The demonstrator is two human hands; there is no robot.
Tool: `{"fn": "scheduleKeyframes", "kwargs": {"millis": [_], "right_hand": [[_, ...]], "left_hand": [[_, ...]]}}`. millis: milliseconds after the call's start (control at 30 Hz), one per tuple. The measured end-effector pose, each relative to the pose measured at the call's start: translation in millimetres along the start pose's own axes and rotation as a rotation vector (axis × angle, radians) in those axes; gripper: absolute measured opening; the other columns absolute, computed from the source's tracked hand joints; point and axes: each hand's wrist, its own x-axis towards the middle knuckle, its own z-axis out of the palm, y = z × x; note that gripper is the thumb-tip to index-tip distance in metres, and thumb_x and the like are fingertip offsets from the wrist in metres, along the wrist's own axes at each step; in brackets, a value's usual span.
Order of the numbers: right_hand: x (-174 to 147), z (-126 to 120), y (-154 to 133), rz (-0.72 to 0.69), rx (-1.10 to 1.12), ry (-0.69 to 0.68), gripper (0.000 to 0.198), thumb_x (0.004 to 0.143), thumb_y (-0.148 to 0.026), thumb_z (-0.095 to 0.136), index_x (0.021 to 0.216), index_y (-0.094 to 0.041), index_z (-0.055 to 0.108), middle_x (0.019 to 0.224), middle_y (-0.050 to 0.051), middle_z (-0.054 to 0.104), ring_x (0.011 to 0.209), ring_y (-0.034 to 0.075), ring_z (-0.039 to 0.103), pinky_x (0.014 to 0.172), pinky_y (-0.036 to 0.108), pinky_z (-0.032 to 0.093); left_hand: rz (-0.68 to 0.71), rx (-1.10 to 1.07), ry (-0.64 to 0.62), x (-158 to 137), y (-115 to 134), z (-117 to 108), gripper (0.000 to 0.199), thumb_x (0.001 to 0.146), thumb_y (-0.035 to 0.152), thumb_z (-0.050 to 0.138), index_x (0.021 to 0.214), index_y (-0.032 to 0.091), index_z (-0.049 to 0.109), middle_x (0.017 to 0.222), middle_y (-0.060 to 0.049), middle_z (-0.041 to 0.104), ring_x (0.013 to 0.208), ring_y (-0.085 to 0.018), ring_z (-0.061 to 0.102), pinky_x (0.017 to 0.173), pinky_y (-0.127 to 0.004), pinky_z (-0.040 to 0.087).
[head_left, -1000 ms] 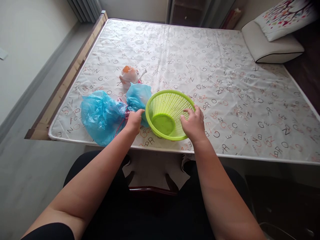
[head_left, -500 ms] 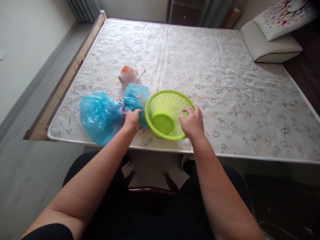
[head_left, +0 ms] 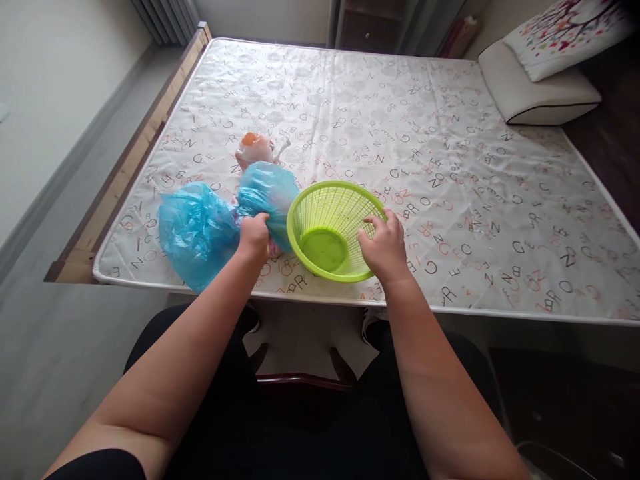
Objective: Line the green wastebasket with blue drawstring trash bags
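Left hand: the left hand [head_left: 254, 235], left of centre in the frame, is closed around the gathered neck of the blue plastic bag [head_left: 200, 227].
Blue bag: it lies at the near edge of the mattress [head_left: 450, 133]; its larger bulge spreads left of the hand, a smaller puffed part [head_left: 265, 197] rises just above the hand and touches the basket's left rim.
Right hand: the right hand [head_left: 383, 245], just right of centre, grips the right rim of the green basket [head_left: 330, 230], fingers curled over the edge into the mesh.
Green basket: it sits between the two hands, tilted a little toward the viewer, nothing inside it.
Small bag: a pale bag with something orange inside [head_left: 256, 150] lies above the blue bag, apart from both hands.
Hard to make out: the blue bag's contents; a pink tie at its neck is mostly covered by the left hand.
Cut off: the pillows [head_left: 540, 87] at upper right run out of the frame.
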Motion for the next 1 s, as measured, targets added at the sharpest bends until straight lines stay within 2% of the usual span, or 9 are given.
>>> {"fn": "scheduleKeyframes", "kwargs": {"millis": [133, 300, 467, 567, 667, 733, 833, 900, 1000], "right_hand": [[0, -1, 1, 0.007, 0.007, 0.002, 0.036, 0.096, -0.033, 0.058, 0.125, -0.018, 0.073, 0.169, 0.019, 0.042, 0.159, 0.039, 0.036, 0.132, 0.061, 0.030], [1, 0, 3, 0.001, 0.007, 0.006, 0.036, 0.095, -0.033, 0.058, 0.125, -0.018, 0.073, 0.167, 0.018, 0.044, 0.158, 0.039, 0.036, 0.132, 0.061, 0.030], [4, -3, 7, 0.039, -0.002, 0.052, 0.035, 0.094, -0.025, 0.056, 0.123, -0.017, 0.075, 0.166, 0.020, 0.046, 0.155, 0.039, 0.040, 0.131, 0.062, 0.032], [5, -8, 14, 0.065, -0.027, 0.138, 0.041, 0.091, -0.014, 0.048, 0.120, -0.014, 0.078, 0.163, 0.022, 0.050, 0.152, 0.039, 0.044, 0.129, 0.063, 0.033], [7, -15, 25, 0.063, -0.006, 0.165, 0.046, 0.085, -0.009, 0.045, 0.116, -0.014, 0.079, 0.151, 0.021, 0.063, 0.147, 0.036, 0.052, 0.126, 0.059, 0.038], [8, -22, 35, 0.072, 0.028, 0.177, 0.047, 0.082, -0.010, 0.045, 0.114, -0.016, 0.079, 0.138, 0.018, 0.072, 0.139, 0.033, 0.060, 0.122, 0.058, 0.043], [10, -34, 50, 0.123, 0.063, 0.250, 0.049, 0.084, -0.016, 0.043, 0.118, -0.018, 0.077, 0.126, 0.015, 0.076, 0.127, 0.034, 0.064, 0.115, 0.060, 0.048], [11, -41, 58, 0.159, 0.073, 0.292, 0.049, 0.085, -0.018, 0.043, 0.121, -0.018, 0.076, 0.124, 0.016, 0.076, 0.126, 0.036, 0.064, 0.113, 0.062, 0.048], [14, -45, 65, 0.168, 0.072, 0.257, 0.046, 0.083, -0.017, 0.046, 0.118, -0.018, 0.076, 0.132, 0.016, 0.072, 0.132, 0.035, 0.062, 0.119, 0.060, 0.045]], "left_hand": [[0.192, -0.079, 0.073, 9, 22, -4, 0.030, 0.076, 0.023, 0.072, 0.082, 0.025, 0.043, 0.066, 0.005, 0.042, 0.062, -0.012, 0.053, 0.056, -0.022, 0.048], [0.322, -0.099, 0.031, -3, 47, -2, 0.024, 0.079, 0.023, 0.074, 0.097, 0.023, 0.058, 0.087, -0.001, 0.063, 0.094, -0.019, 0.067, 0.081, -0.025, 0.060], [0.438, -0.150, -0.053, -9, 59, 6, 0.042, 0.080, 0.025, 0.075, 0.121, 0.026, 0.067, 0.108, -0.003, 0.074, 0.115, -0.023, 0.068, 0.101, -0.031, 0.059], [0.402, -0.159, -0.119, -10, 59, 16, 0.040, 0.083, 0.028, 0.073, 0.124, 0.027, 0.069, 0.110, -0.005, 0.076, 0.121, -0.027, 0.069, 0.104, -0.035, 0.059], [0.348, -0.182, -0.225, -16, 56, 31, 0.030, 0.087, 0.030, 0.069, 0.117, 0.024, 0.072, 0.109, -0.008, 0.077, 0.124, -0.029, 0.069, 0.103, -0.035, 0.059], [0.299, -0.199, -0.276, -22, 52, 41, 0.026, 0.090, 0.033, 0.068, 0.113, 0.023, 0.073, 0.109, -0.009, 0.077, 0.125, -0.030, 0.069, 0.102, -0.035, 0.059], [0.239, -0.172, -0.320, -23, 41, 50, 0.028, 0.090, 0.038, 0.072, 0.114, 0.023, 0.072, 0.108, -0.010, 0.077, 0.122, -0.030, 0.070, 0.100, -0.036, 0.059], [0.212, -0.048, -0.343, -17, 29, 49, 0.030, 0.085, 0.035, 0.079, 0.111, 0.022, 0.072, 0.106, -0.011, 0.076, 0.121, -0.030, 0.070, 0.101, -0.036, 0.058], [0.176, 0.395, -0.394, -2, 13, 38, 0.032, 0.075, 0.028, 0.087, 0.102, 0.021, 0.072, 0.107, -0.013, 0.075, 0.123, -0.033, 0.069, 0.108, -0.041, 0.055]]}}
